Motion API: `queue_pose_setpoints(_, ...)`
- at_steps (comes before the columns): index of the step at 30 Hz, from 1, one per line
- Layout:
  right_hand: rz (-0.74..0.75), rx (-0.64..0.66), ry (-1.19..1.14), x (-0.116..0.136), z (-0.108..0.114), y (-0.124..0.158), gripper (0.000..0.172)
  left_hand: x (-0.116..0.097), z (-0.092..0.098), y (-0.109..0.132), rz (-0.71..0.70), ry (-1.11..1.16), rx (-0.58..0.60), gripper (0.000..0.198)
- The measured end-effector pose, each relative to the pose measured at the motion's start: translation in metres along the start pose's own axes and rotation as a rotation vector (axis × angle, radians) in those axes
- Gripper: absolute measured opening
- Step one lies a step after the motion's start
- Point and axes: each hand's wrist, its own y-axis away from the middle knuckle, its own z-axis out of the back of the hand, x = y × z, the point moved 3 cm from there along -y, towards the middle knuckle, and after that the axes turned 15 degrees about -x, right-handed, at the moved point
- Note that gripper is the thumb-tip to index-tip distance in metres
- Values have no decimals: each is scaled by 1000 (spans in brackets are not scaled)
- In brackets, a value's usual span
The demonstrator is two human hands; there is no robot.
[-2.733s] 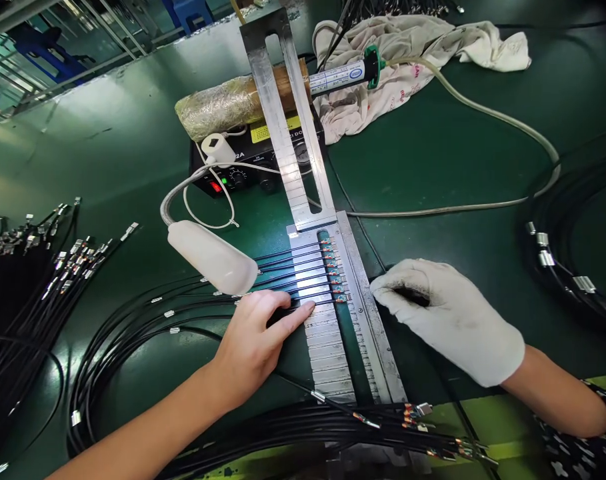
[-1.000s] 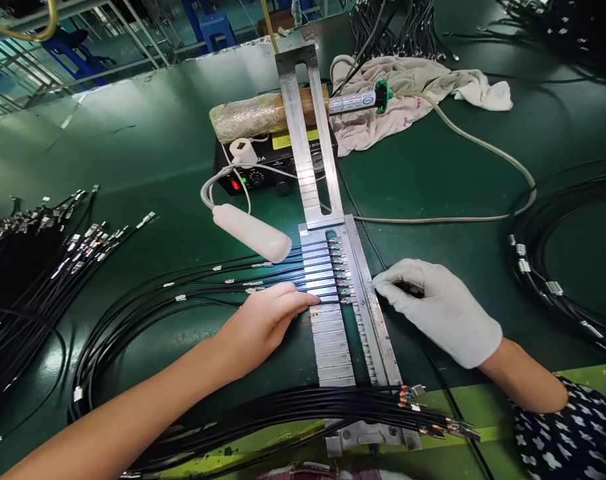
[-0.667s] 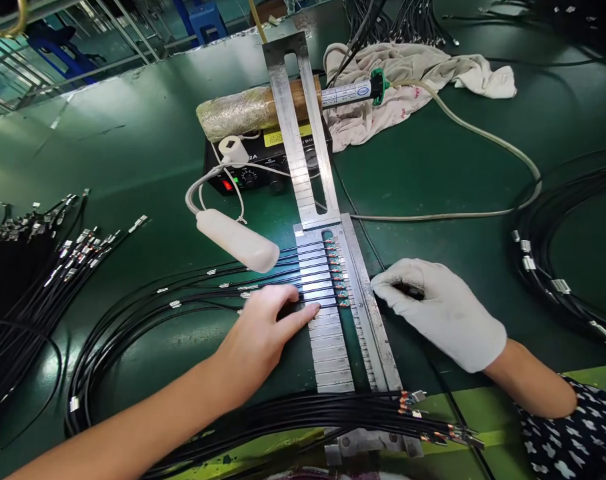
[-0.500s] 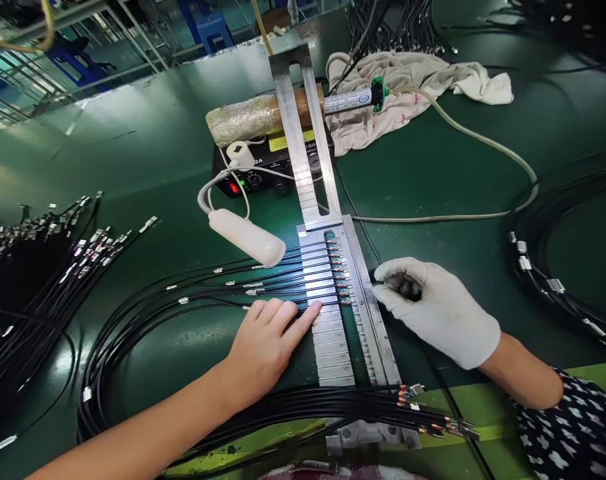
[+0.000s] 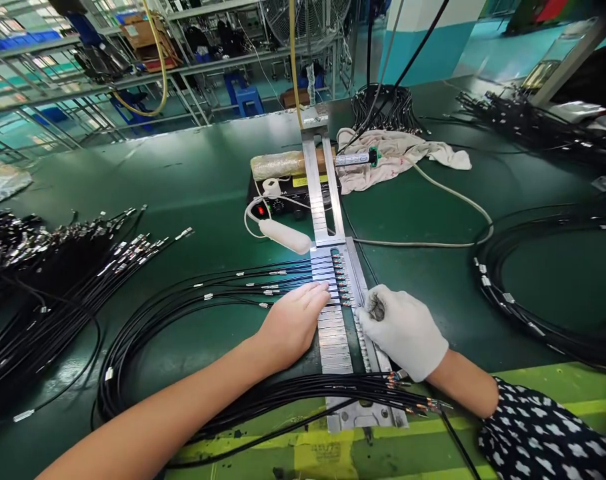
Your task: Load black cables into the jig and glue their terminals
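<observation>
A notched metal fixture (image 5: 334, 340) lies on the bench, with several thin black cables (image 5: 233, 291) laid side by side across its upper part. Their stripped ends with small connectors (image 5: 341, 273) line up along the fixture's slot. Bare and stretched flat, my left hand (image 5: 295, 320) rests over the cables on the notched plate. My right hand (image 5: 403, 330), in a white glove with darkened fingertips, is closed at the fixture's right rail (image 5: 357, 273). Whatever its curled fingers hold, if anything, is hidden. A white lamp-like stick (image 5: 285, 237) lights the cables.
Cable bundles lie at left (image 5: 107, 287) and nearer me (image 5: 303, 393); a cable coil (image 5: 487, 287) is at right. Behind the fixture are a black control box (image 5: 299, 205), a syringe-like tube (image 5: 353, 159), a hose (image 5: 457, 195) and a cloth (image 5: 383, 143).
My left hand has moved up over the cables, its fingers now flatter and together. My gloved right hand has come closer against the rail. The camera view has tilted upward.
</observation>
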Motion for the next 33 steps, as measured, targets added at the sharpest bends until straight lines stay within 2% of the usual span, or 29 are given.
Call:
queue_pose_setpoints(4, -51, 30, -42, -3, 0, -5, 12, 1, 3, -10, 67, 4, -34, 34)
queue_pose_setpoints(6, -74, 67, -93, -6, 1, -8, 14, -6, 13, -10, 87, 17, -46, 33)
queue_pose_setpoints(8, -81, 132, -179, -10, 5, -8, 20, -20, 28, 0, 108, 42, -30, 29)
queue_pose_setpoints(9, -80, 168, -229, -12, 7, -8, 22, -29, 36, 9, 125, 52, 1, 29)
queue_pose_setpoints(11, -73, 221, -322, -15, 12, -6, 28, -46, 48, 34, 213, 55, 162, 56)
queue_pose_setpoints(12, -70, 232, -360, -15, 15, -5, 30, -53, 52, 47, 255, 15, 241, 61)
queue_pose_setpoints(14, -60, 235, -421, -16, 20, -2, 36, -63, 56, 70, 337, -94, 352, 39)
queue_pose_setpoints(16, -66, 222, -473, -18, 22, 1, 42, -70, 54, 82, 362, -153, 397, 16)
queue_pose_setpoints(18, -141, 196, -519, -23, 21, 4, 44, -72, 50, 85, 352, -165, 412, 13)
queue_pose_setpoints(22, -347, 105, -557, -34, 15, 3, 54, -55, 49, 81, 305, -189, 409, 8)
queue_pose_setpoints(24, -414, 88, -568, -34, 14, 3, 59, -35, 60, 81, 273, -187, 373, 5)
queue_pose_setpoints(25, -439, 92, -574, -33, 15, 3, 60, -24, 68, 83, 268, -178, 347, 10)
queue_pose_setpoints(28, -469, 116, -589, -30, 14, 3, 60, 7, 91, 94, 288, -93, 278, 34)
queue_pose_setpoints(30, -471, 129, -579, -30, 12, 4, 56, 20, 101, 101, 339, -12, 231, 35)
queue_pose_setpoints(33, -458, 140, -559, -33, 9, 5, 50, 27, 106, 105, 439, 108, 171, 32)
